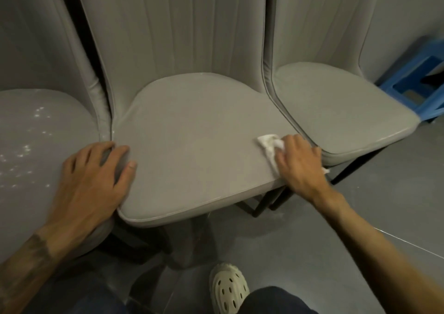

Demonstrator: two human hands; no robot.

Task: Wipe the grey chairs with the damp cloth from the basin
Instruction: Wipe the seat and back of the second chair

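1. The right hand [300, 165] grips the bunched white cloth [268, 143] under curled fingers, pressing it to the front right corner of the middle grey chair [192, 133]
2. The left hand [96, 177] lies released, fingers spread flat over that seat's left edge, touching the left grey chair [28, 145], which carries glinting droplets [24, 149]
3. The right grey chair [336, 112] stands just beside, with a blue stool [418, 83] beyond it

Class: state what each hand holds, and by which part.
The right hand grips the white cloth around its middle; the left hand merely rests on the middle chair, holding nothing.
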